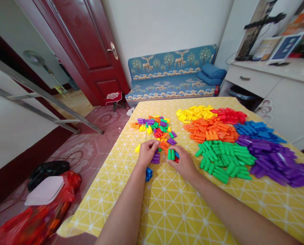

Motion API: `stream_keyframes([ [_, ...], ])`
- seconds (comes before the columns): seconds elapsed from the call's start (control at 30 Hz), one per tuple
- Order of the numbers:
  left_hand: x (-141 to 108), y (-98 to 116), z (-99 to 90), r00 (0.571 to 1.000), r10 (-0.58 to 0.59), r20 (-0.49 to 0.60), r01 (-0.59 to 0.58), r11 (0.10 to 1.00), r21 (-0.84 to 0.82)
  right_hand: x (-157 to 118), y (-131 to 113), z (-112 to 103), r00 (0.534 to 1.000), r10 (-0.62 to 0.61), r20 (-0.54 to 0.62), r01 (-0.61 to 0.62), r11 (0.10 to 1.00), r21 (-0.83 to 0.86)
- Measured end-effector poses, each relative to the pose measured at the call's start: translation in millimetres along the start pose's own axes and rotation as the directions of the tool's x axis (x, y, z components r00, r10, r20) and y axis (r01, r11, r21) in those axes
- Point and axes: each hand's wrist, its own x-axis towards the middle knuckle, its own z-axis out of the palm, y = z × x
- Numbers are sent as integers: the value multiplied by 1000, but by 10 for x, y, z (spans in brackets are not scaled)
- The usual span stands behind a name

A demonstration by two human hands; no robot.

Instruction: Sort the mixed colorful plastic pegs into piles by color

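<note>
My right hand [184,163] is closed round a green plastic piece [171,154] that looks like two short tubes joined side by side. Bits of blue and red show by its fingers. My left hand [147,153] has its thumb and fingertips pinched together; whatever is between them is hidden. Beside those fingertips lies a purple piece [155,158], and a blue piece [148,174] rests near the left wrist. Just beyond both hands spreads a mixed pile [158,126] of similar pieces in several colours. An orange piece [164,145] sits between the hands.
Sorted heaps cover the table's right side: yellow [195,113], orange [210,130], red [230,115], blue [257,132], green [224,158] and purple [274,160]. A yellow patterned cloth [182,211] covers the table. Beyond it stands a blue sofa [167,81]; red bags [32,217] lie on the floor at left.
</note>
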Motion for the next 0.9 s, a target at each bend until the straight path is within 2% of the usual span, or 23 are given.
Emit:
stream_keyframes([
  [0.1, -1, -19, 8, 1000, -6, 20, 6, 1000, -12, 8, 91, -8, 989, 52, -136, -43, 997, 68],
  [0.2, -3, -38, 9, 1000, -7, 19, 8, 1000, -16, -23, 126, -3, 986, 26, -162, -18, 999, 52],
  [0.33, 1, -48, 1, 1000, -13, 10, 13, 1000, -8, -95, 117, -89, 999, 5, -36, -7, 999, -48],
  [0.5, 7, -49, 1, 1000, -15, 7, 15, 1000, 15, -113, 144, -347, 993, 21, 120, 6, 976, -220],
  [0.6, 6, -53, 4, 1000, -9, 7, 9, 1000, 11, -96, 123, -447, 987, 37, 158, 14, 950, -313],
  [0.67, 4, -52, 3, 1000, -17, 3, 17, 1000, -2, -55, 99, -536, 987, 53, 150, -5, 952, -307],
  [0.73, 3, -47, 0, 1000, -24, -2, 24, 1000, -13, 37, 124, -726, 995, 79, 56, -61, 959, -276],
  [0.8, 4, -41, -4, 1000, -24, -7, 23, 1000, -12, 180, 259, -1056, 982, 100, -157, -141, 951, -276],
  [0.87, 7, -35, -4, 1000, -18, -8, 18, 1000, 2, 334, 538, -1495, 907, 76, -415, -215, 929, -302],
  [0.9, 8, -34, -3, 1000, -16, -9, 16, 1000, 11, 393, 725, -1731, 849, 84, -521, -276, 913, -302],
])
